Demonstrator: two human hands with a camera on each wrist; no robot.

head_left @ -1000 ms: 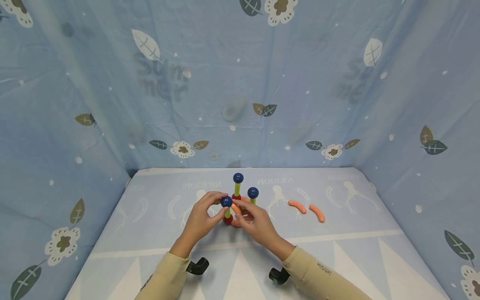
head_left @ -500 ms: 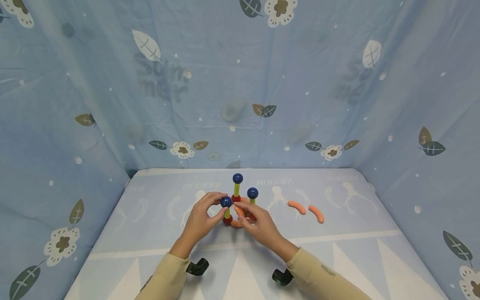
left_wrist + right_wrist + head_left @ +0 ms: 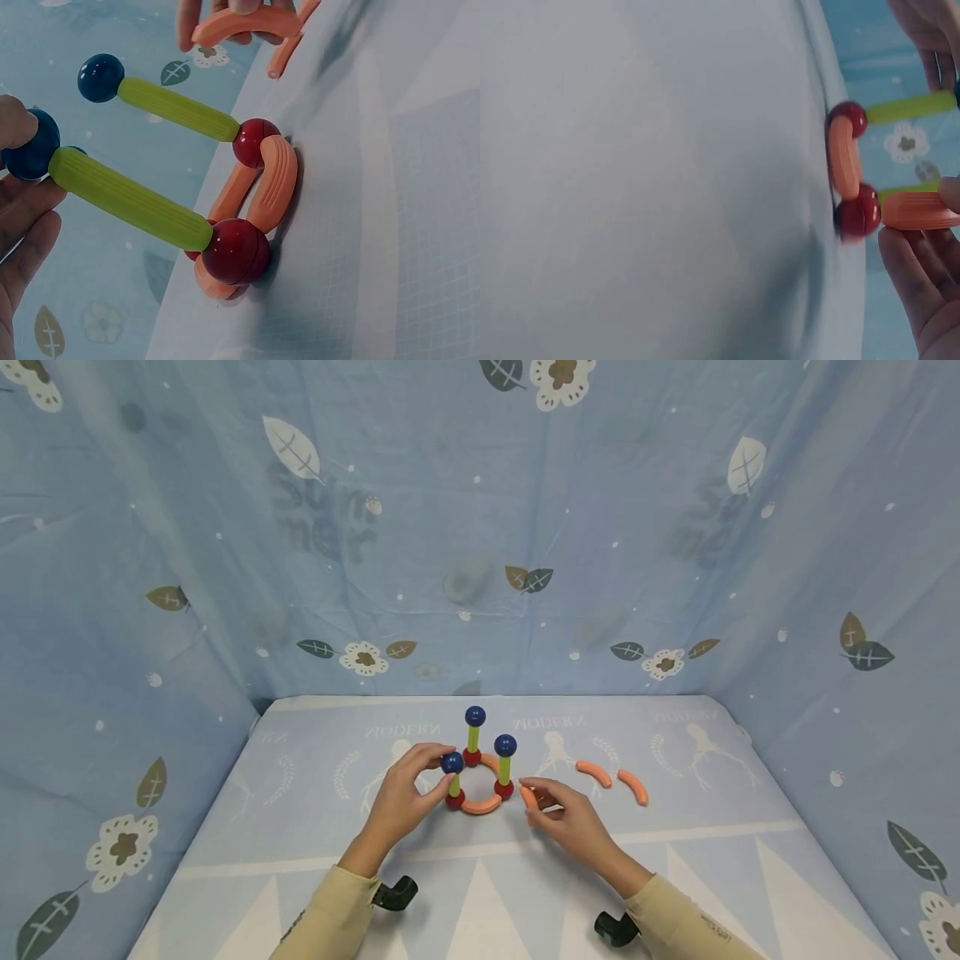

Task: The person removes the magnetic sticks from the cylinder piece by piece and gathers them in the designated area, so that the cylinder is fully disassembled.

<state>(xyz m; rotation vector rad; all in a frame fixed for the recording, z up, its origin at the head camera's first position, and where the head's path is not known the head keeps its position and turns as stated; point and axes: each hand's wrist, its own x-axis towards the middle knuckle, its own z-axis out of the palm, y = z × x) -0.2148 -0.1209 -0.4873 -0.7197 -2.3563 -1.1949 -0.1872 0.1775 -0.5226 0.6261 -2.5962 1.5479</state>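
Observation:
A ring of orange curved sticks and three red balls lies on the table. From each red ball rises a yellow-green rod topped by a blue ball. My left hand holds the front-left blue ball between thumb and fingers. Right of the ring, my right hand pinches a separate orange curved stick. The left wrist view shows that held stick above the table, apart from the ring. My left hand partly covers the ring's left side in the head view.
Two loose orange curved sticks lie on the table to the right of the ring. A patterned blue curtain encloses the table at the back and sides. A dark camera mount sits at my right wrist.
My right hand has drawn back to the right, out of the ring's middle, carrying the orange curved stick. My left hand stays on the blue ball, and the structure still stands.

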